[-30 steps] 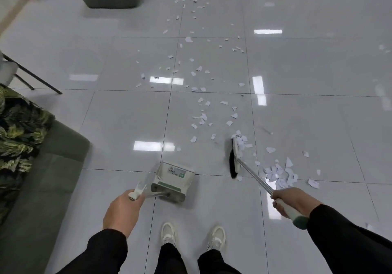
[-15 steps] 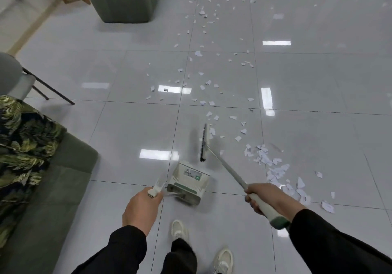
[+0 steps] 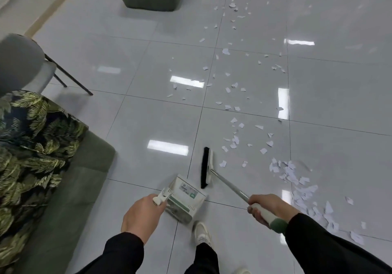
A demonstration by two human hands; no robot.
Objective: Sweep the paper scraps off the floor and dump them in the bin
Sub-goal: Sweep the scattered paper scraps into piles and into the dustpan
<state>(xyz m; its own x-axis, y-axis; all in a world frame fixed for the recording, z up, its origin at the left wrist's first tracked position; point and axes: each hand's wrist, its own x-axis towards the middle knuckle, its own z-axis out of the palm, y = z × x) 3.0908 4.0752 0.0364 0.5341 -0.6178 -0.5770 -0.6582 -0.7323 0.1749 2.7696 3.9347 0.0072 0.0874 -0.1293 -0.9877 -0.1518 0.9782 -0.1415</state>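
On glossy tiles (image 3: 148, 125): ragged paper scraps (image 3: 288, 173), black-bristled broom (image 3: 205, 167).

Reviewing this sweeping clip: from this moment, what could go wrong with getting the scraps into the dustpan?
1. The broom head sits left of the paper scraps, which are piled off to the right, away from the dustpan; a stroke from here may miss or scatter them.
2. Scraps trail far up the floor, so some could be left behind.
3. The shoe is close to the dustpan and might knock it.
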